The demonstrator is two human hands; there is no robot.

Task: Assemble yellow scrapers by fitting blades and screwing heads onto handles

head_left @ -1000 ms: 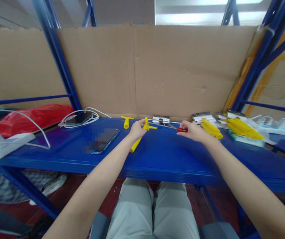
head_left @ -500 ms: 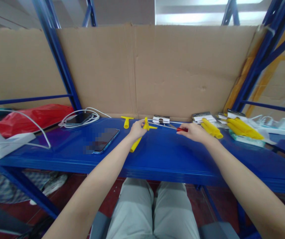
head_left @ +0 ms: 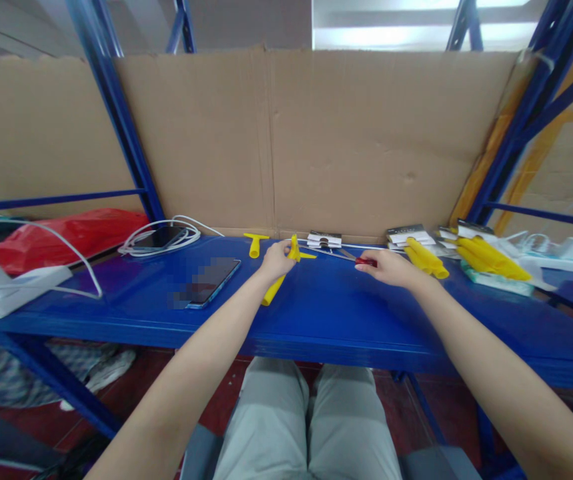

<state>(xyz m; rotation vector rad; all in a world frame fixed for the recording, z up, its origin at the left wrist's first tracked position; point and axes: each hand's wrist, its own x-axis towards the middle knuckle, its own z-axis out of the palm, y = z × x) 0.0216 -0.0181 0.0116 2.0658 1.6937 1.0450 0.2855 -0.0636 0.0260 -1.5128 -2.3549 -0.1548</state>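
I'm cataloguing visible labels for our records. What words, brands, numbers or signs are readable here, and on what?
Nothing can be read.
Black-and-white cards along the back: any print too small and blurred.
Pale green pack at right: too blurred.
Red handle in the right hand: no readable marking.

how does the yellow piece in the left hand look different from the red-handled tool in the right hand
Colour: the yellow piece shows only yellow; the red-handled tool has a red grip.
Shape: the yellow piece looks broader, while the red-handled tool has a thin shaft pointing leftward.
Shared: both are held, one in the left hand, one in the right hand.
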